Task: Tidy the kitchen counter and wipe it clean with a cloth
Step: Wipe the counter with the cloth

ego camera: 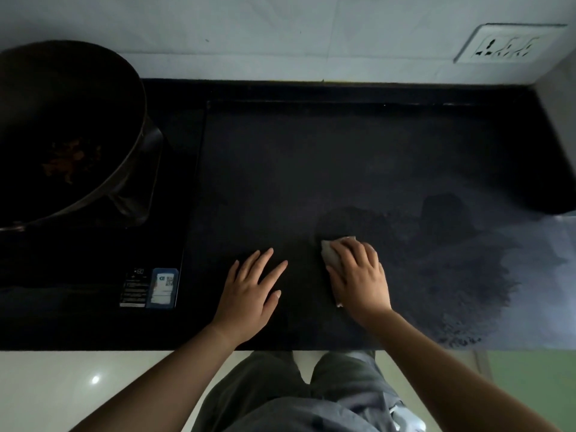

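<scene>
I log: right hand (pixel 358 272) grip curled over the cloth (pixel 331 256) to press it onto the counter (pixel 311 166); left hand (pixel 252 288) flat, splayed, holding nothing, probably bracing.

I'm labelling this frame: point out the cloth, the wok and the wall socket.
cloth (pixel 329 255), head view, exposed left corner.
wok (pixel 62 126), head view, inner wall.
wall socket (pixel 505 44), head view, middle of faceplate.

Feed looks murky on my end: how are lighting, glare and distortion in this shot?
Head view: dim overall, the counter nearly black; pale glare washes its right end; the wok inside is lost in shadow; the wide-angle lens skews the socket and wall; the left hand, right hand and cloth are sharp.
</scene>
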A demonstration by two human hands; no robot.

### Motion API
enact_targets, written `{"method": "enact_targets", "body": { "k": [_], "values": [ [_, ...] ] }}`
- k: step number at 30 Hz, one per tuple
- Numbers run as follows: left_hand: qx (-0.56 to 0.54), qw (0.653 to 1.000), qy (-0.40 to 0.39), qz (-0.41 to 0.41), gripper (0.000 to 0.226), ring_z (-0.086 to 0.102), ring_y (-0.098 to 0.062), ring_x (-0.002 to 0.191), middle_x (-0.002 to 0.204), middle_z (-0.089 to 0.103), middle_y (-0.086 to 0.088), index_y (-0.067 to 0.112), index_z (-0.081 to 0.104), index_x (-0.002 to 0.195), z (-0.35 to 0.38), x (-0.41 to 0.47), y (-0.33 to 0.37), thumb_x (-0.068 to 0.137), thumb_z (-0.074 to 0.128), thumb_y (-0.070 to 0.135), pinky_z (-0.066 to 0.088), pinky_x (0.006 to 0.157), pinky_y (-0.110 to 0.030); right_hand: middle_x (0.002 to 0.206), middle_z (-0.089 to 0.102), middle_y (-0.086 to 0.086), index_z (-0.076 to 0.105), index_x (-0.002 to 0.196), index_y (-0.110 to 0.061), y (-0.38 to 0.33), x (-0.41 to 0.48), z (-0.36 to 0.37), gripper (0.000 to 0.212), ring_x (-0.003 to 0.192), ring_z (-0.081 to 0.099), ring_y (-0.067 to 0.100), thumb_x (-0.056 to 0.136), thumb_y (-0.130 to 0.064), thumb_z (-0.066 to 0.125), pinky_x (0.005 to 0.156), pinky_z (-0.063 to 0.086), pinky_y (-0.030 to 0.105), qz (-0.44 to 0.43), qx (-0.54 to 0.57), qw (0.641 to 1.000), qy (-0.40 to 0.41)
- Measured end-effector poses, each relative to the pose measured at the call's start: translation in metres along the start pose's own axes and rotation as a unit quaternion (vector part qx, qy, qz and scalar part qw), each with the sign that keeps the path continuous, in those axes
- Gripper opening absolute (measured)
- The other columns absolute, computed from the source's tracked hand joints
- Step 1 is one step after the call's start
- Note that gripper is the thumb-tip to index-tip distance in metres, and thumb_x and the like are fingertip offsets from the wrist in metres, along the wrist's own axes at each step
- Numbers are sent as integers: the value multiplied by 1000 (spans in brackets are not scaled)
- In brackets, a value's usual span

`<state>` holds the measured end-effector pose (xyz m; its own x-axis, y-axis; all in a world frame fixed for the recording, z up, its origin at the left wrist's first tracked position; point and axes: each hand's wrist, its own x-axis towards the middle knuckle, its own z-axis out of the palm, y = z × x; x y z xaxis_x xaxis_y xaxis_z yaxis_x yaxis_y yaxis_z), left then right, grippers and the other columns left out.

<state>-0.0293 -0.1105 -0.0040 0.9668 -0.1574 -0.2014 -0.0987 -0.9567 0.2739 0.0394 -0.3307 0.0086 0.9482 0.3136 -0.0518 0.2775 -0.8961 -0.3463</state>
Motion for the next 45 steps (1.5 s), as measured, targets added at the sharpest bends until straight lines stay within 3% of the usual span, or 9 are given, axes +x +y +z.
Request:
{"method": "enact_targets", "body": {
  "k": [3, 7, 10, 17, 21, 27, 34, 37, 45],
  "values": [
    [-18, 1000, -1, 0, 55, 27, -25, 138, 151, 29, -5, 30, 33, 140, -6, 5, -2, 88, 31, 46, 25, 109, -52, 131, 48, 8, 50, 126, -18, 6, 21, -4, 41, 121, 37, 32, 89, -36, 54, 91, 43, 47, 74, 22, 996, 33],
    [11, 999, -7, -33, 62, 25, -28, 139, 152, 27, -7, 29, 30, 141, -8, 10, -9, 84, 32, 56, 25, 108, -56, 139, 38, 7, 42, 130, -18, -11, 67, -1, 41, 128, 27, 30, 92, -36, 46, 97, 37, 45, 158, 14, 987, 30],
    [13, 998, 3, -55, 61, 27, -30, 138, 151, 28, -9, 30, 30, 140, -7, 2, -14, 85, 31, 56, 26, 106, -56, 140, 36, 7, 41, 131, -19, -29, 74, 5, 42, 129, 27, 29, 92, -36, 45, 96, 37, 45, 128, 4, 992, 14],
    [-29, 998, 6, -62, 61, 16, -24, 142, 155, 19, -4, 30, 29, 142, -6, -11, -15, 86, 26, 53, 18, 110, -53, 132, 51, 7, 46, 128, -23, -35, -10, 14, 44, 124, 44, 31, 89, -42, 41, 92, 48, 45, -68, -28, 996, -46],
    [-31, 998, 4, -61, 61, 14, -24, 143, 156, 16, -3, 30, 25, 143, -7, -11, -14, 86, 24, 53, 17, 111, -52, 129, 53, 7, 49, 127, -22, -12, -16, 6, 48, 120, 47, 32, 88, -46, 36, 91, 48, 45, -43, -26, 998, -29],
    [-15, 998, 8, -65, 58, 15, -24, 142, 156, 17, -3, 32, 24, 143, -3, -13, -15, 88, 26, 52, 15, 110, -51, 138, 39, 6, 44, 129, -21, -32, 54, 9, 40, 128, 29, 30, 93, -37, 44, 96, 39, 46, 121, 3, 993, 16],
    [-28, 997, 6, -72, 61, 12, -24, 143, 156, 16, -4, 30, 24, 143, -2, -13, -12, 86, 23, 52, 16, 110, -52, 131, 49, 7, 47, 128, -21, -43, 17, 18, 43, 123, 42, 31, 90, -40, 43, 88, 46, 44, -26, -17, 999, -13],
    [-32, 996, -6, -79, 64, 10, -24, 143, 157, 14, -3, 31, 24, 144, -6, -12, -10, 85, 18, 55, 16, 111, -52, 130, 52, 6, 49, 127, -22, -23, 0, 11, 42, 122, 44, 31, 89, -40, 48, 88, 46, 44, -33, -8, 999, -10],
    [-4, 997, -3, -71, 56, 30, -27, 137, 151, 31, -5, 31, 31, 140, -6, -9, 31, 88, 26, 51, 35, 105, -48, 138, 39, 6, 44, 129, -20, 51, 53, -24, 40, 127, 30, 29, 92, -37, 46, 94, 37, 46, 144, -7, 989, 22]
  ]
}}
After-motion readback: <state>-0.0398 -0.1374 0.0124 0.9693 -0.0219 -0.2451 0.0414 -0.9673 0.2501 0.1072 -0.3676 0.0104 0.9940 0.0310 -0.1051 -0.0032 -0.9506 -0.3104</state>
